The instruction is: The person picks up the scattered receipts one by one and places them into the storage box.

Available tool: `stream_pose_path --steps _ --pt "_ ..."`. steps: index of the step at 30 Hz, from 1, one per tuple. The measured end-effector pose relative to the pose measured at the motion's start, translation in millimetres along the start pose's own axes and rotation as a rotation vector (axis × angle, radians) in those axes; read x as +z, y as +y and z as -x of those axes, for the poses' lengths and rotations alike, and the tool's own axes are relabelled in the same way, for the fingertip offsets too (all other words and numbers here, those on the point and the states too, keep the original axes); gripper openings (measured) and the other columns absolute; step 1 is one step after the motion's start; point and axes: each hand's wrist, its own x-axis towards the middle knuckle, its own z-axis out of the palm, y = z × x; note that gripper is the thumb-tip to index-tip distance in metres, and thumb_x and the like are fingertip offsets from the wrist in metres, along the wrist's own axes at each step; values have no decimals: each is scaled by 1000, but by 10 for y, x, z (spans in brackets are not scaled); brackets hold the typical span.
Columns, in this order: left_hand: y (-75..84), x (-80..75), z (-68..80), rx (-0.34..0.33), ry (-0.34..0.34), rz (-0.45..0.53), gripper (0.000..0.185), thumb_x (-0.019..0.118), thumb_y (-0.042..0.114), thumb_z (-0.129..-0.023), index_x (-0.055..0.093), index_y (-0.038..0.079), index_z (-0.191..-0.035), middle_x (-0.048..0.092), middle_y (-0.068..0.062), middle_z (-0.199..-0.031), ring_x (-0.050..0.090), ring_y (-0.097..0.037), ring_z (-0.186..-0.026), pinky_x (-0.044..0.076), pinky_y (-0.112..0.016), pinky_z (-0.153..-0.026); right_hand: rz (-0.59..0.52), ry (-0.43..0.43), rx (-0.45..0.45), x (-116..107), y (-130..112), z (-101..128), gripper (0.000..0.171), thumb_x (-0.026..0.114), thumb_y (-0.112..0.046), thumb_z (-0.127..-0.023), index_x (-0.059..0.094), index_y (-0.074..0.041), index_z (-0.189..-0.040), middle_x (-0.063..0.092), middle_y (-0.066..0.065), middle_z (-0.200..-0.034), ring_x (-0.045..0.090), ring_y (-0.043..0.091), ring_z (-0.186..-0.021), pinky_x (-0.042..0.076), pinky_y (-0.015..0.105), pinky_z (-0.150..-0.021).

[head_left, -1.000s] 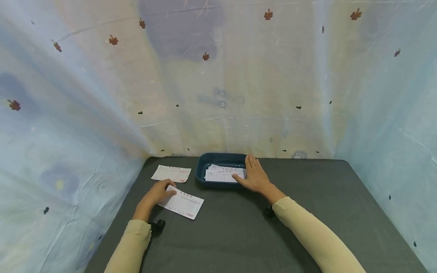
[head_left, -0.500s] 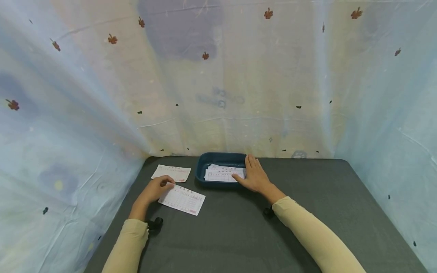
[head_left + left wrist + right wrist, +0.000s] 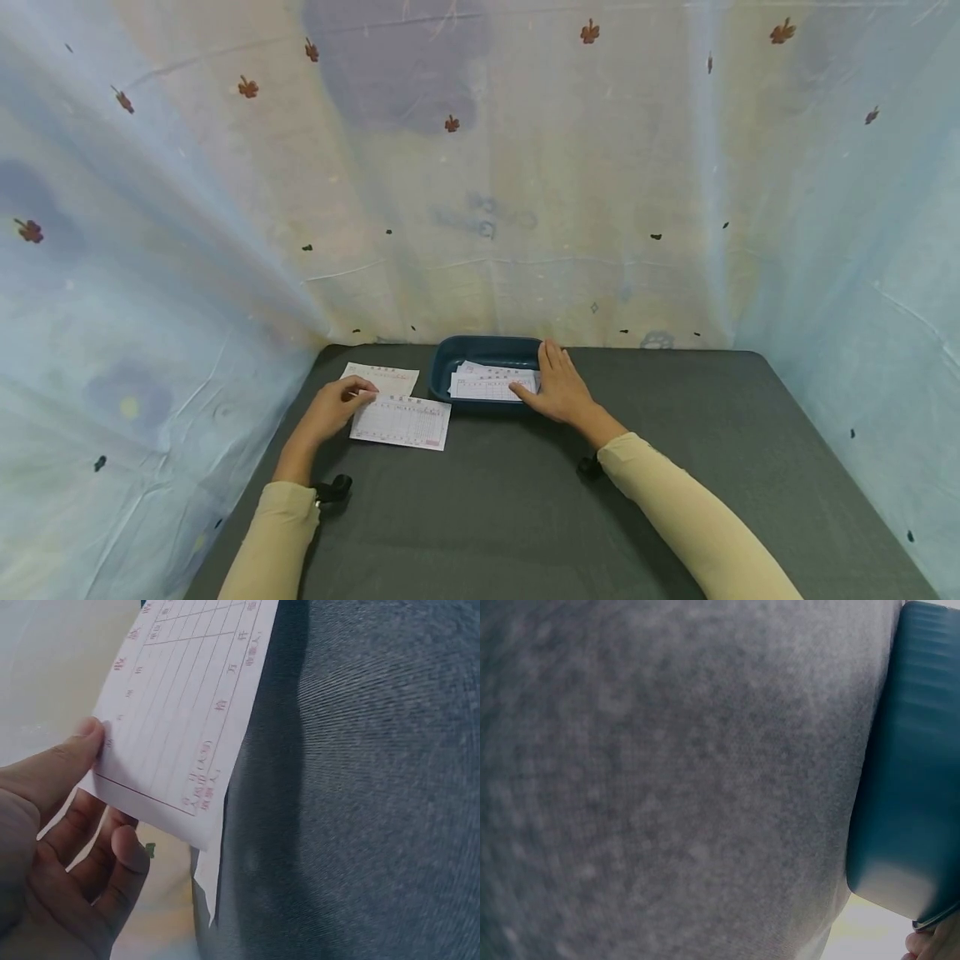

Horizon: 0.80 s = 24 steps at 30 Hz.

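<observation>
Between thumb and fingers, my left hand point(image 3: 330, 410) pinches a printed receipt slip point(image 3: 401, 423) by its upper left corner. In the left wrist view the thumb lies on the printed face of this slip point(image 3: 180, 705), the fingers behind it. It overlaps the lower part of another receipt slip point(image 3: 390, 381) on the table. To the right stands a dark blue tray point(image 3: 480, 407) holding several white slips point(image 3: 491, 387). My right hand point(image 3: 558, 387) rests on its right end, fingers extended and thumb over the slips. In the right wrist view only a few fingertips point(image 3: 922, 945) show beside the tray wall.
A dark grey cloth covers the table point(image 3: 480, 517). Patterned pale curtains point(image 3: 525, 208) hang behind it and at both sides. The tray sits close to the table's back edge.
My left hand has moved the held slip up and slightly left, turning it nearly level, so it now overlaps the slip behind. My right hand and the tray have stayed put.
</observation>
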Motion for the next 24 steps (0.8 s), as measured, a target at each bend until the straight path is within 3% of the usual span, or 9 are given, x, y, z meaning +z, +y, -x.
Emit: stream_pose_path --steps 13,19,24 --pt "98 -187 -4 2 84 17 24 66 33 -109 76 14 -120 74 -13 -119 69 -29 -103 54 -40 -81 14 12 3 -16 -9 11 111 52 -71 -103 15 12 -166 12 30 -176 11 42 -165 14 56 -133" --pt "92 -297 -4 32 123 9 25 66 32 -109 77 13 -123 73 -15 -118 67 -27 -96 53 -38 -81 9 13 -1 -21 -21 6 111 53 -71 -102 17 12 -166 12 30 -176 12 42 -165 13 56 -133" --pt "194 -358 9 42 144 11 24 66 29 -110 76 11 -122 70 -16 -112 63 -27 -91 51 -37 -76 17 -4 7 -22 -18 -1 112 51 -72 -102 14 11 -167 10 29 -176 9 40 -166 12 55 -134"
